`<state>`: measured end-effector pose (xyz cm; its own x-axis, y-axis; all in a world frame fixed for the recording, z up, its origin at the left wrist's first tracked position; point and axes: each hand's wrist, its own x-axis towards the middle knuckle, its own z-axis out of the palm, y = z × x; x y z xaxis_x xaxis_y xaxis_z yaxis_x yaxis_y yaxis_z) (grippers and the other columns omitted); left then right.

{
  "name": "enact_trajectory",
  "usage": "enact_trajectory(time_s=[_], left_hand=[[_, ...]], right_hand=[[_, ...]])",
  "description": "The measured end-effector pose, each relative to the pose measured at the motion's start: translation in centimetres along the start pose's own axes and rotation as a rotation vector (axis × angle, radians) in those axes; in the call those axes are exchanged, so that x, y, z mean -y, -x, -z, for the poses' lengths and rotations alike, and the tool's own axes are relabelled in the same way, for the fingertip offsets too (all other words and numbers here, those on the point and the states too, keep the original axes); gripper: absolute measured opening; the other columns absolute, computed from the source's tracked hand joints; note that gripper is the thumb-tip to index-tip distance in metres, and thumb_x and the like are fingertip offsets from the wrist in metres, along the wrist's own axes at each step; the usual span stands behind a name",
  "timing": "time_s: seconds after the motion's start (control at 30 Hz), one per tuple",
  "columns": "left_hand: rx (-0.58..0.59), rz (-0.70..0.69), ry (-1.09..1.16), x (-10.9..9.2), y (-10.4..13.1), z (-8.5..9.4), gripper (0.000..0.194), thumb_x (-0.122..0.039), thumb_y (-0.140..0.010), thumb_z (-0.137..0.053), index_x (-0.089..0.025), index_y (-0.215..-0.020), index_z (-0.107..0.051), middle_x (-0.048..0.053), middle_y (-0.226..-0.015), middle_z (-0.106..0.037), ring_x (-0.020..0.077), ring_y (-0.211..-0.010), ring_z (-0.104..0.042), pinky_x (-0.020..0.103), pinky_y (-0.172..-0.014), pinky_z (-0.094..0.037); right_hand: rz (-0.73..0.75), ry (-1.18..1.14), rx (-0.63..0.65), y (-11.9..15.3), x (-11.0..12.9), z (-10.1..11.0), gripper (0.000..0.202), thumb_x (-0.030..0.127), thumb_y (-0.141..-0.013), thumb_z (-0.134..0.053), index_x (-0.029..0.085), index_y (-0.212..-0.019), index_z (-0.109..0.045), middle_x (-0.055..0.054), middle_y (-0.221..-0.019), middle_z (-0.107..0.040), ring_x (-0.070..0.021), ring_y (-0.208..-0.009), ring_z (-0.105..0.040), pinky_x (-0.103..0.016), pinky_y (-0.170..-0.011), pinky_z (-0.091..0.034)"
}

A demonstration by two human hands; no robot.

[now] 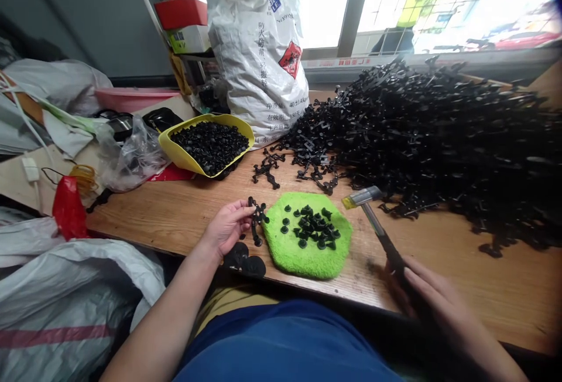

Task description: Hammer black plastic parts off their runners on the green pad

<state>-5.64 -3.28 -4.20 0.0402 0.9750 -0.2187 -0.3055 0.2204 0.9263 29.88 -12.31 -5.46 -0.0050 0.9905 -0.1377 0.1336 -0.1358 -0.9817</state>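
My left hand (232,225) pinches a black plastic sprue (256,222) with small knobs, at the left edge of a lime-green fluffy pad (285,259). Loose black plastic pieces with round heads (314,225) lie scattered on that pad, most of them bunched in its middle. To the right, my right hand (417,288) is wrapped round the dark handle of a hammer (372,218). The hammer's head, metal with a yellowish end, is raised beside the pad's right edge, apart from the pieces. Motion blurs the right hand somewhat.
A large heap of black plastic sprues (430,130) covers the table's right and back. A yellow scoop-shaped container (164,145) full of small black pieces stands at the left, before a white printed sack (259,48). Plastic bags (136,159) and a red bag (69,206) lie further left.
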Motion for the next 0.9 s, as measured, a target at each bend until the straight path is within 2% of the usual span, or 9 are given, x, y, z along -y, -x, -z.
enact_trajectory(time_s=[0.13, 0.23, 0.33, 0.47, 0.67, 0.9], left_hand=[[-0.018, -0.025, 0.059, -0.1, -1.5, -0.8, 0.016, -0.013, -0.070, -0.064, -0.013, -0.084, -0.056, 0.001, -0.072, -0.062, 0.0055, -0.055, -0.057, 0.013, -0.047, -0.042], [-0.013, -0.032, 0.019, -0.5, -2.9, -1.4, 0.018, -0.014, -0.070, -0.064, -0.014, -0.084, -0.054, -0.001, -0.068, -0.061, 0.0046, -0.049, -0.054, 0.011, -0.035, -0.031], [0.042, -0.008, -0.087, -0.6, -3.7, -2.1, 0.026, -0.016, -0.066, -0.069, -0.014, -0.087, -0.053, 0.000, -0.071, -0.062, 0.0038, -0.047, -0.053, 0.010, -0.033, -0.026], [0.084, 0.033, -0.202, -0.6, -3.9, -2.5, 0.037, -0.014, -0.060, -0.075, -0.013, -0.090, -0.054, 0.002, -0.075, -0.065, 0.0038, -0.047, -0.053, 0.010, -0.036, -0.029], [0.121, 0.013, -0.147, -1.4, -4.5, -2.5, 0.032, -0.013, -0.063, -0.072, -0.012, -0.088, -0.054, 0.004, -0.078, -0.065, 0.0083, -0.054, -0.061, 0.013, -0.041, -0.037], [0.159, 0.067, -0.120, -1.1, -5.5, -4.1, 0.026, -0.009, -0.064, -0.069, -0.010, -0.087, -0.056, 0.006, -0.080, -0.063, 0.0074, -0.056, -0.059, 0.016, -0.049, -0.047]], right_hand=[[-0.035, -0.075, 0.011, 0.1, 0.1, -0.2, 0.026, 0.045, -0.080, -0.054, 0.020, -0.087, -0.057, 0.002, -0.053, -0.046, -0.0114, -0.044, -0.039, -0.023, -0.041, -0.028], [-0.057, -0.187, 0.047, -0.1, -0.3, 0.0, 0.025, 0.044, -0.082, -0.052, 0.019, -0.086, -0.055, 0.003, -0.051, -0.043, -0.0085, -0.041, -0.037, -0.021, -0.040, -0.027], [-0.042, -0.209, 0.051, -0.3, -0.6, 0.2, 0.025, 0.043, -0.083, -0.051, 0.018, -0.087, -0.054, 0.003, -0.052, -0.044, -0.0074, -0.040, -0.037, -0.020, -0.040, -0.028], [-0.032, -0.209, 0.061, -0.4, -0.6, 0.3, 0.026, 0.043, -0.083, -0.049, 0.018, -0.089, -0.052, 0.003, -0.052, -0.045, -0.0084, -0.039, -0.038, -0.021, -0.039, -0.030], [-0.035, -0.193, 0.058, -0.4, -0.3, 0.3, 0.029, 0.046, -0.082, -0.050, 0.018, -0.087, -0.053, 0.003, -0.052, -0.044, -0.0090, -0.039, -0.037, -0.022, -0.039, -0.029], [-0.019, -0.214, 0.089, -0.2, 0.0, 0.1, 0.028, 0.046, -0.082, -0.049, 0.018, -0.087, -0.052, 0.003, -0.053, -0.043, -0.0093, -0.040, -0.037, -0.023, -0.040, -0.028]])
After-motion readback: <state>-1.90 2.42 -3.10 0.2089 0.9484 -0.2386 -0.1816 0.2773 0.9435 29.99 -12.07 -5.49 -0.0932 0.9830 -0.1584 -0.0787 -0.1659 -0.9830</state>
